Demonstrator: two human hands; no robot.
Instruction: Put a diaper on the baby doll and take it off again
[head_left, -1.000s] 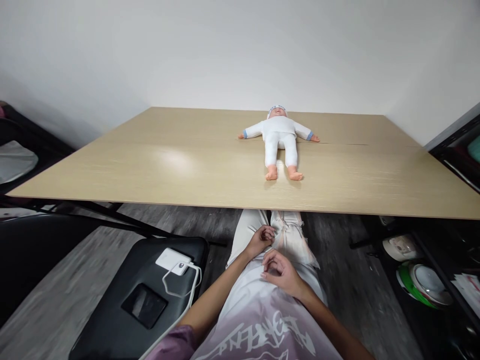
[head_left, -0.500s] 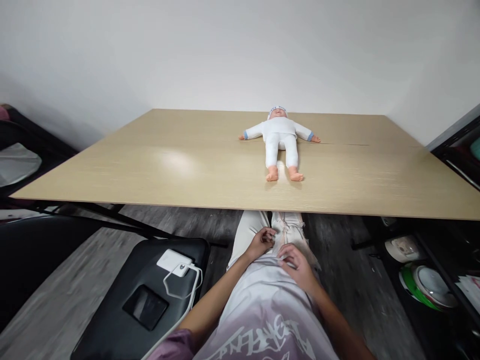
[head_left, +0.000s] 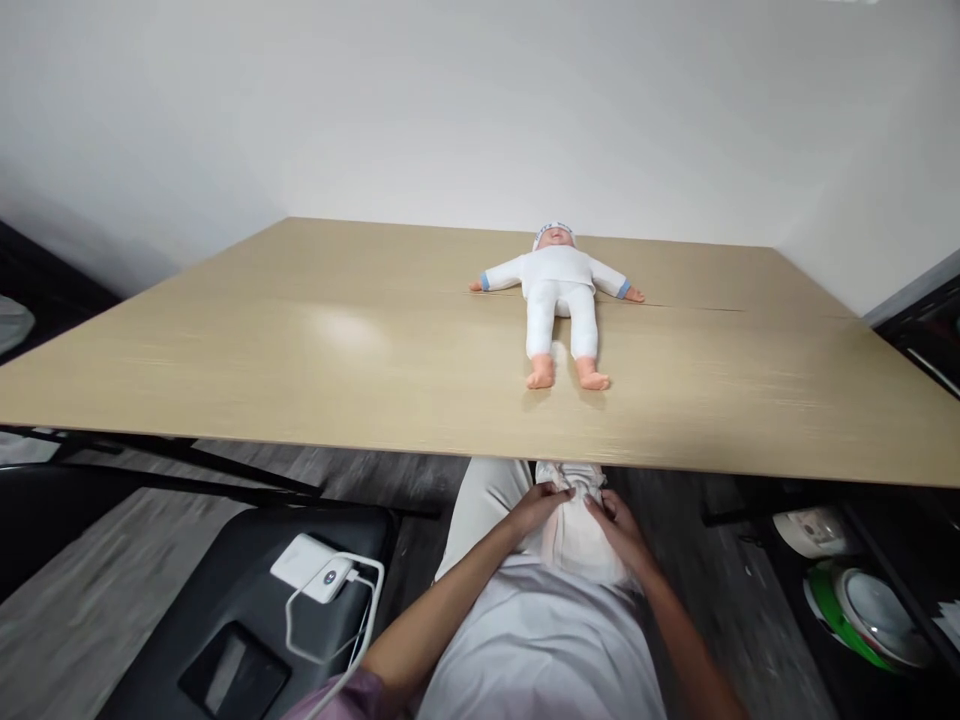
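On my lap lies a white diaper (head_left: 579, 535) with ruffled, pinkish edges, its far end reaching under the table edge. My left hand (head_left: 538, 507) pinches its left side, thumb on top. My right hand (head_left: 616, 522) grips the opposite side, with the thumb on the upper surface and the fingers curled beneath. Beyond them, a baby doll (head_left: 559, 295) in white clothes with blue cuffs and a patterned cap lies on its back on the table, arms spread and feet towards me. Neither hand touches the doll.
The wooden table (head_left: 262, 370) stands against the wall, its front edge just beyond my hands. To my left, a black seat (head_left: 225, 560) holds a white power bank (head_left: 311, 567) with a cable and a black phone (head_left: 234, 672). Shelving at right holds a green-and-white container (head_left: 862, 610).
Both hands have moved forward and taken hold of the diaper's sides; before, their fingers were loosely curled near it. The diaper now lies more spread out. My view has shifted slightly.
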